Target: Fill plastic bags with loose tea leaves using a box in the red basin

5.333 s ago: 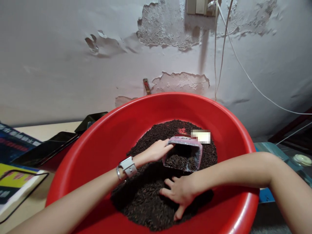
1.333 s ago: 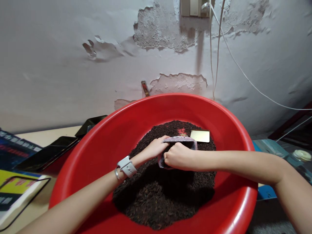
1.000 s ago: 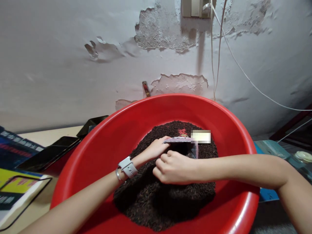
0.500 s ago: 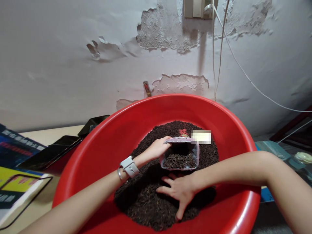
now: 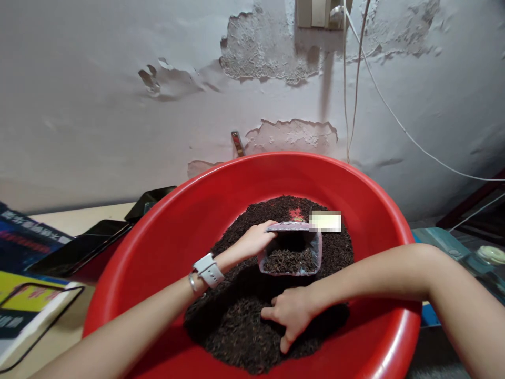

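A big red basin (image 5: 165, 231) holds a heap of dark loose tea leaves (image 5: 236, 326). My left hand (image 5: 256, 241), with a white watch on the wrist, holds a small pouch (image 5: 292, 252) open at its left rim; the pouch lies on the heap with leaves inside. Just below the pouch my right hand (image 5: 290, 316) digs into the heap, fingers curled into the leaves. A blurred pale card (image 5: 325, 221) lies on the leaves behind the pouch.
Dark flat devices (image 5: 79, 247) and printed booklets (image 5: 23, 295) lie on the table to the left of the basin. A peeling wall (image 5: 118, 105) with hanging white cables (image 5: 355, 79) stands close behind. Glass-topped clutter (image 5: 473, 252) sits at the right.
My right hand left the pouch mouth, came down onto the heap with fingers spread, and now its fingers curl into the leaves. My left hand and the pouch stayed put.
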A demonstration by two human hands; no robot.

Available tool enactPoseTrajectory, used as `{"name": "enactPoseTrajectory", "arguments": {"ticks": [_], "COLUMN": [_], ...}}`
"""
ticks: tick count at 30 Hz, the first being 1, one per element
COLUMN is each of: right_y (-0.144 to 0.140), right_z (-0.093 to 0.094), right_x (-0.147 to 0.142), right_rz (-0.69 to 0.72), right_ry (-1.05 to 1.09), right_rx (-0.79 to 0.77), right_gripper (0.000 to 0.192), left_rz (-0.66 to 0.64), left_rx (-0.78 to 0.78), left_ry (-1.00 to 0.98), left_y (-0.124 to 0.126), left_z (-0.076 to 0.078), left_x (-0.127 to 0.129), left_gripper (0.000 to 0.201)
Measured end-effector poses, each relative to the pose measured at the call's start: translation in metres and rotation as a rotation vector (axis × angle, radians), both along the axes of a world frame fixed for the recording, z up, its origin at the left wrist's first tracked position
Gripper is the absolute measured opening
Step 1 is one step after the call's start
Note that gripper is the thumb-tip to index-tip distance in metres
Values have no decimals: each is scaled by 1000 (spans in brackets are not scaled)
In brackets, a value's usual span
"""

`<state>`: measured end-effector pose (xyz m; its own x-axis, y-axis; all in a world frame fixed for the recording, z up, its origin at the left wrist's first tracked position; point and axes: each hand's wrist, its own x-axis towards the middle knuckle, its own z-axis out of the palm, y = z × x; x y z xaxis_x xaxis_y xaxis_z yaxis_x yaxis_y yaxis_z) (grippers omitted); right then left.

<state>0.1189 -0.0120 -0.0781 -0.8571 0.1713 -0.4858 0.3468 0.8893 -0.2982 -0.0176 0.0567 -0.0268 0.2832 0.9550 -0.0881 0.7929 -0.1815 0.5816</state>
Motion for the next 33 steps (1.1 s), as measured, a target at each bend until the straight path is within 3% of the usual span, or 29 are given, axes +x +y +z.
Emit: {"name": "enactPoseTrajectory", "arguments": {"ticks": [14, 20, 23, 26, 29, 33], "right_y": [-8, -15, -9, 4, 22, 42], "right_z": [22, 53, 78, 96, 103, 100], "right_x": [-8, -11, -6, 4, 13, 18], "right_rz": [132, 201, 118, -60, -209, -245], "right_ry": [-208, -97, 27, 159, 158, 77], "right_rx": [-45, 62, 213, 435, 608, 665], "right_gripper": [52, 46, 45, 36, 26, 28], "left_rz": [-13, -29, -28, -3, 80, 140], "left_rx": [-4, 3, -1, 18, 57, 61], "left_ry": [-63, -49, -53, -61, -59, -7], "left_y": [3, 4, 4, 4, 6, 8], "left_z": [-6, -5, -6, -7, -7, 3], "left_x": [-2, -3, -3, -2, -1, -3], "left_gripper": [42, 42, 42, 40, 37, 42]}}
